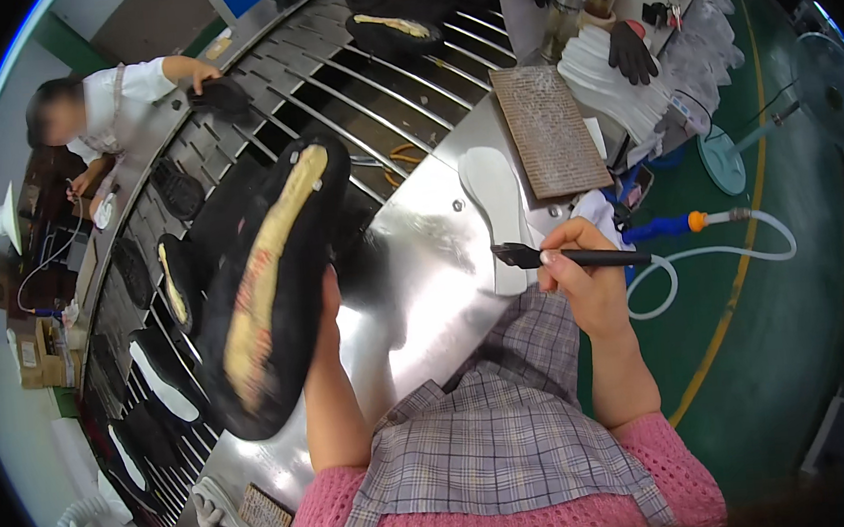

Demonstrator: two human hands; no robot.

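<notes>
My left hand (329, 307) grips a black shoe upper (264, 267) raised over the metal worktop, and most of its fingers are hidden behind it. A long cream strip with reddish marks runs down the side of the upper that faces up. In my right hand (586, 279) is a black-handled flat brush (524, 254), pinched between thumb and fingers. Its head is over the heel end of a white shoe sole (492, 192), which lies on the shiny worktop (410, 300); whether the two touch I cannot tell.
A conveyor of metal bars (327, 91) curves past on the left, carrying several dark shoes and white soles. Beyond it a person (117, 104) handles a dark shoe. A brown textured board (551, 132), glass jars (563, 20) and an air hose (782, 242) are on the right.
</notes>
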